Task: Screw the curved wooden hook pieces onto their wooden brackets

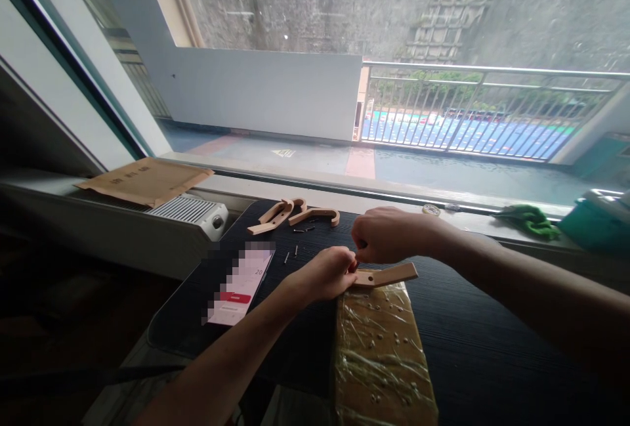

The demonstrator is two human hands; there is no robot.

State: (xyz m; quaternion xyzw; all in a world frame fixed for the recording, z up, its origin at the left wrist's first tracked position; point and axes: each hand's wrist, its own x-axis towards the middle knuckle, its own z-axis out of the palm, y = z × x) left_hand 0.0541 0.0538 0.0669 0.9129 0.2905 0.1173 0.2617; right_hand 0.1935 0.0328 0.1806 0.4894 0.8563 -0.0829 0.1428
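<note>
A wooden hook (394, 276) lies across the far end of a tape-wrapped cardboard box (381, 354), which is dotted with small holes. At the hook's left end, the closed fingers of my left hand (331, 273) grip it and hide its curved part. My right hand (381, 234) is closed in a fist just above, fingertips close to my left fingers. Whatever it pinches is too small and covered to make out. Beyond my left hand, several more wooden hooks (315, 216) lie on the black table (472, 301), with loose screws (296, 251) near them.
A phone (239, 288) with a lit screen lies left of my left forearm. A brown envelope (147, 180) rests on a white heater (189, 211). Along the sill are a tape roll (431, 210), a green cloth (531, 221) and a teal container (598, 222). A window stands behind the table.
</note>
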